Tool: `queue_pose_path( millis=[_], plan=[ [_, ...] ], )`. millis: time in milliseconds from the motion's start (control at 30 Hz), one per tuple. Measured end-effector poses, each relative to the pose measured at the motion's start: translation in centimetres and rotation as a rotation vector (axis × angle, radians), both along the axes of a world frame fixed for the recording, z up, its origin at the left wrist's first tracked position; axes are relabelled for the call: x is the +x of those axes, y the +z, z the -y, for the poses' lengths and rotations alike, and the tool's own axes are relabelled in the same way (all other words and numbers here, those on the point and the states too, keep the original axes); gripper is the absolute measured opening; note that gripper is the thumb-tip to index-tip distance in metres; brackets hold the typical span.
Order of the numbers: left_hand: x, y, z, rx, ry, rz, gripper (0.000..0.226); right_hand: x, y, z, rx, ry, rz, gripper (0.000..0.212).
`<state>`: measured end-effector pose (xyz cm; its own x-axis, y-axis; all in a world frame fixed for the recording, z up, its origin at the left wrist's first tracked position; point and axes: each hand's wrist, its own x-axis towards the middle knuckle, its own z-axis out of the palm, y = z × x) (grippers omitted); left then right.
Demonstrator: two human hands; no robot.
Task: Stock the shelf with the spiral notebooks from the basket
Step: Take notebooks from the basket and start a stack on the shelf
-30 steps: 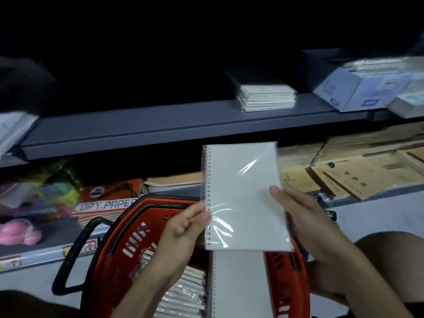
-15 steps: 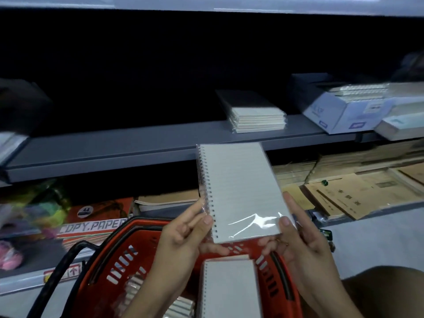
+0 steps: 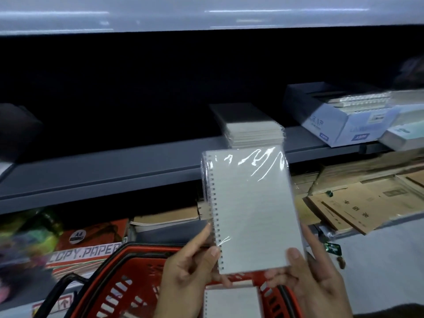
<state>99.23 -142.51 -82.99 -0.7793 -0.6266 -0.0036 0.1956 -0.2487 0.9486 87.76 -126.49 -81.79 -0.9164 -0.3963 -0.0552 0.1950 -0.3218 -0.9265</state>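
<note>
— Now, held where?
— Spiral notebook (image 3: 254,210), wrapped in clear film, upright above the red basket (image 3: 128,281), coil along its left edge, top edge overlapping the front lip of the grey shelf (image 3: 96,171)

— And the hands?
— Left hand (image 3: 190,271) pinching the lower coil edge, thumb on the front, fingers behind. Right hand (image 3: 307,281) pinching the lower right corner, thumb on the cover, fingers spread behind the back

— Anything already on that shelf?
— A stack of notebooks (image 3: 254,131) lying flat, just behind and above the held one. Further right, a pale blue box (image 3: 344,127) holding more coil-bound pads

— In the basket?
— Another notebook (image 3: 231,304), directly under the held one, between the two wrists. Black handle (image 3: 62,292) folded down at the left

— Lower shelf?
— Copy paper pack (image 3: 91,244) at left, printed A4; brown envelopes (image 3: 358,207) at right; colourful things at far left too blurred to name
</note>
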Motion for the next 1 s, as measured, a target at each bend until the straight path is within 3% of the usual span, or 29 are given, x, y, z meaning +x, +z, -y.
queue_pose_path(
  millis=[233, 367, 500, 633, 733, 833, 1000],
  plan=[
    [-3.6, 2.6, 1.0, -0.007, 0.058, -0.015, 0.046, -2.5, 2.5, 1.2, -0.026, -0.002, -0.040, 0.049],
    [-8.5, 6.5, 3.2, 0.021, 0.087, -0.035, 0.046, -7.3, 6.0, 3.5, -0.034, 0.071, -0.140, 0.042],
    [-13.1, 9.9, 5.2, 0.129, 0.114, -0.066, 0.037, -13.0, 8.3, 7.1, 0.017, 0.098, -0.104, 0.036],
    [-15.8, 11.2, 6.2, 0.212, 0.219, -0.010, 0.033, -16.2, 8.4, 9.6, 0.084, 0.092, -0.067, 0.051],
    [-15.5, 10.4, 5.6, 0.071, 0.288, 0.004, 0.038, -16.3, 7.1, 8.6, 0.093, 0.061, -0.109, 0.055],
    [-14.9, 8.5, 4.8, -0.183, 0.329, 0.093, 0.040, -16.0, 5.9, 7.1, 0.080, 0.023, -0.175, 0.041],
    [-16.5, 7.5, 5.0, -0.293, 0.443, 0.101, 0.023, -17.2, 5.1, 8.0, 0.184, -0.153, -0.272, 0.022]
  ],
)
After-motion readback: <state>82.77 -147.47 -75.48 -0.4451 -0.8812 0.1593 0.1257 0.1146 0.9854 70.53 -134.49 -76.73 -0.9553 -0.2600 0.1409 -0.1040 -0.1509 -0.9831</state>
